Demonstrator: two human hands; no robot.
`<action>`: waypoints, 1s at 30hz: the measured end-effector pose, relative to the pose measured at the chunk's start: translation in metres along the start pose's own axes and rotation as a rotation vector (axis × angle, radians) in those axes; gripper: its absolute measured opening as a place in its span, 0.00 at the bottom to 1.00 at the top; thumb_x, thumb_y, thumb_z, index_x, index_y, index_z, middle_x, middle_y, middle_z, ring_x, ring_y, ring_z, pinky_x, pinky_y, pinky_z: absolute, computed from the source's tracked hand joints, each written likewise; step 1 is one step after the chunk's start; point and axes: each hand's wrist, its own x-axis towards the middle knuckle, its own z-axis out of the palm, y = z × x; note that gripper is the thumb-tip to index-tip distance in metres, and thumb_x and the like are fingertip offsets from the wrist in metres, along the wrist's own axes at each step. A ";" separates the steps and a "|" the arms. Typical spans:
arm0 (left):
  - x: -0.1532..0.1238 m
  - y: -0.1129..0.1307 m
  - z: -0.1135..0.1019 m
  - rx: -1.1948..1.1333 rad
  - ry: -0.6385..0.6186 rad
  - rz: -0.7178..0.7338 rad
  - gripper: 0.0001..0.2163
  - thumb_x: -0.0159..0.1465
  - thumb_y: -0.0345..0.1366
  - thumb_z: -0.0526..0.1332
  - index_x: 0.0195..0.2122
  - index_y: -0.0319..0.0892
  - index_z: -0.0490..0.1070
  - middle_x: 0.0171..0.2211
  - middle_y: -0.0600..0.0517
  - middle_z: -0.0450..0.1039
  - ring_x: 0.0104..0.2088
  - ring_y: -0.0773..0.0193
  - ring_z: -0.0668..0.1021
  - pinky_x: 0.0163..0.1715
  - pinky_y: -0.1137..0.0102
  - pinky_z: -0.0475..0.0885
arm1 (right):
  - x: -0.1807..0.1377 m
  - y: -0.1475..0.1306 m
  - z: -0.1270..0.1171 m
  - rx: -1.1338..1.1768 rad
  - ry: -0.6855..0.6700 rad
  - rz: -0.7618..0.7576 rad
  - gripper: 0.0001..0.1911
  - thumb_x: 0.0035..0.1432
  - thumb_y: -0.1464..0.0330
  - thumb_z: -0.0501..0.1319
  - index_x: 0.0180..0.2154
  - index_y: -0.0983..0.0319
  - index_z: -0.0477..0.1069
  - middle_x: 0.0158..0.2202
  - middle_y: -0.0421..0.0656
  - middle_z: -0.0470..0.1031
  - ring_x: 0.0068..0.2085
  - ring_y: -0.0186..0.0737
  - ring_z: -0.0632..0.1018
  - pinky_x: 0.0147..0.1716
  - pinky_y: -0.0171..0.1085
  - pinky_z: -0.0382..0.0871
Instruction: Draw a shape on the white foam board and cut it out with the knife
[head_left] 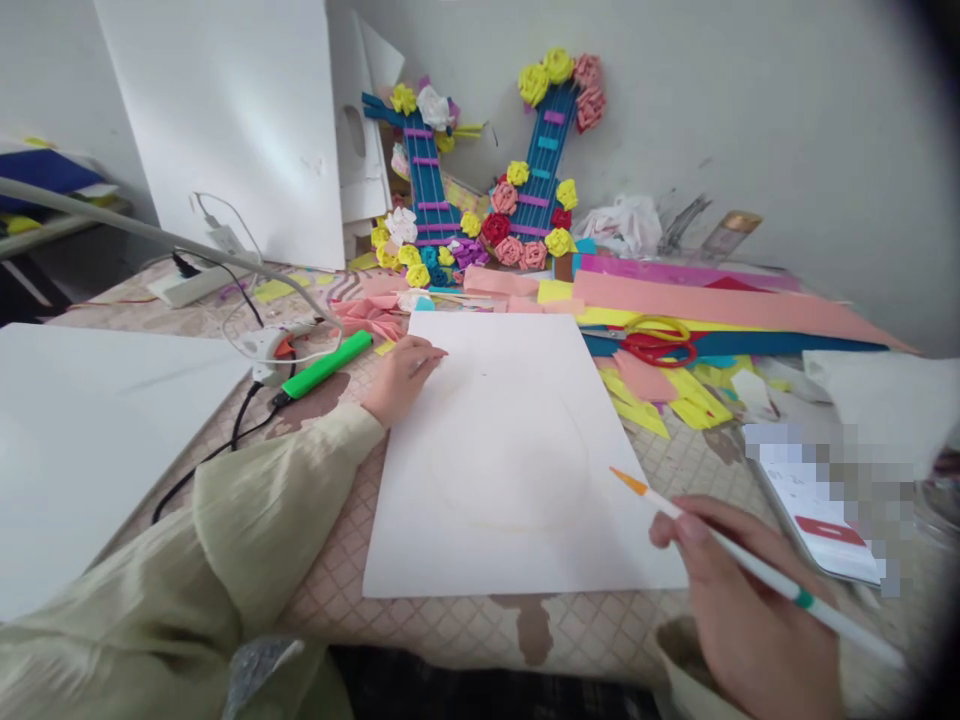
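A large sheet of white paper (517,440) lies in front of me, with a faint pale-orange curved outline on it. My left hand (401,382) rests over its upper left edge, fingers stretched onto the sheet and holding nothing that I can see. My right hand (739,590) is closed around a white-handled paintbrush (765,570) with a green band. The brush's orange tip points left, over the paper's right side; whether it touches the sheet I cannot tell.
Scissors (660,340), yellow scraps (697,395) and coloured paper strips (712,300) lie right of the sheet. Flower-trimmed blue guitar shapes (544,180) lean on the wall. A phone (817,510) is at right. A power strip (270,350), cables and a green stick (328,366) lie left, beside a white board (97,430).
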 end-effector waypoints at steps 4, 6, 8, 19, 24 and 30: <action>0.000 -0.010 0.009 -0.101 0.069 -0.092 0.08 0.59 0.34 0.57 0.35 0.39 0.75 0.34 0.48 0.72 0.33 0.64 0.73 0.31 0.70 0.68 | 0.037 -0.033 0.015 0.198 -0.226 -0.135 0.11 0.51 0.59 0.60 0.32 0.59 0.75 0.25 0.42 0.74 0.30 0.42 0.75 0.31 0.41 0.69; 0.000 -0.014 0.010 -0.149 0.099 -0.120 0.08 0.59 0.35 0.58 0.35 0.40 0.75 0.34 0.48 0.72 0.35 0.63 0.74 0.32 0.69 0.68 | 0.055 -0.047 0.033 0.332 -0.344 -0.158 0.13 0.53 0.60 0.58 0.33 0.60 0.76 0.27 0.44 0.75 0.30 0.41 0.75 0.31 0.42 0.69; 0.000 -0.016 0.010 -0.189 0.127 -0.143 0.08 0.58 0.35 0.58 0.35 0.40 0.75 0.34 0.48 0.72 0.36 0.63 0.74 0.33 0.68 0.68 | 0.070 -0.053 0.056 0.403 -0.439 -0.189 0.13 0.55 0.61 0.57 0.35 0.61 0.76 0.28 0.44 0.76 0.30 0.40 0.75 0.30 0.41 0.69; 0.001 -0.010 0.011 -0.287 0.141 -0.194 0.07 0.58 0.34 0.59 0.35 0.41 0.75 0.35 0.49 0.72 0.38 0.62 0.74 0.38 0.66 0.68 | 0.060 -0.047 0.114 0.062 -0.628 -0.152 0.10 0.49 0.60 0.62 0.30 0.61 0.74 0.34 0.42 0.77 0.36 0.39 0.77 0.30 0.33 0.72; 0.001 -0.009 0.011 -0.322 0.152 -0.209 0.06 0.58 0.33 0.59 0.34 0.40 0.75 0.35 0.49 0.71 0.37 0.63 0.73 0.36 0.67 0.68 | 0.058 -0.040 0.120 0.055 -0.679 -0.171 0.10 0.50 0.62 0.62 0.33 0.61 0.75 0.33 0.42 0.78 0.35 0.39 0.77 0.33 0.35 0.72; 0.002 -0.008 0.012 -0.344 0.146 -0.228 0.06 0.58 0.32 0.60 0.34 0.41 0.75 0.35 0.49 0.71 0.36 0.63 0.73 0.31 0.69 0.67 | 0.060 -0.033 0.125 0.023 -0.670 -0.162 0.10 0.50 0.63 0.62 0.33 0.60 0.76 0.34 0.42 0.79 0.33 0.39 0.77 0.27 0.33 0.71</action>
